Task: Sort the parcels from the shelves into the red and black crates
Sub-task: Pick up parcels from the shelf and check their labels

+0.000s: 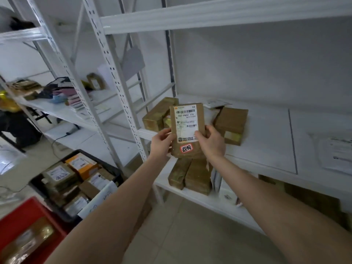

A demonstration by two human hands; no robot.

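A person stands before white metal shelving [266,134], both bare arms stretched forward. The left hand [162,142] and right hand [210,141] together hold up a flat brown cardboard parcel [187,130], upright, in front of the shelf, fingers curled closed around its left and right edges. Its white shipping label [186,123] faces the viewer, with a small red-bordered sticker [186,148] below it. More brown taped parcels [231,124] lie on the shelf behind, others on the shelf below. On the floor at lower left sit a black plastic crate [114,171] full of parcels and a red plastic crate [22,214] with a few.
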